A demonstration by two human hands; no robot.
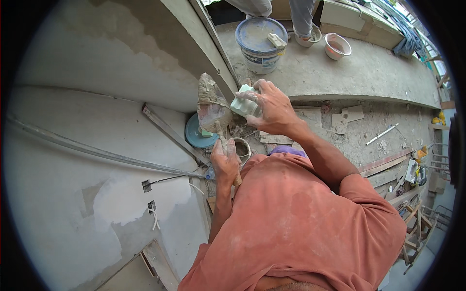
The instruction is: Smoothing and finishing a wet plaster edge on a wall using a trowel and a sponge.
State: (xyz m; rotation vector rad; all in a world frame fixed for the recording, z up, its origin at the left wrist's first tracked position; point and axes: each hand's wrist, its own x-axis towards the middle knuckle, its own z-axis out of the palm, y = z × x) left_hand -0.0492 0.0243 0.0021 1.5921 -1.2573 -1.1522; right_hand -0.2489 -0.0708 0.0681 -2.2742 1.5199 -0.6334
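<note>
My left hand (224,160) is closed round the wooden handle of a trowel (213,104), whose blade is raised and smeared with grey mortar. My right hand (269,109) grips a small pale green, ridged block (242,101) just right of the blade, its fingers dusted white. Beneath the trowel is a round blue lid (195,136) with a pale green piece on it, partly hidden by the blade. A small bucket (245,148) stands just beside my left hand.
A concrete step (374,80) holds a blue-lidded pail (257,60) and a white bucket (337,48); another person's legs (301,17) are behind. A metal channel (174,137) leans near the left wall (68,194). Board scraps (347,121), timber (388,167) and rubble cover the floor rightward.
</note>
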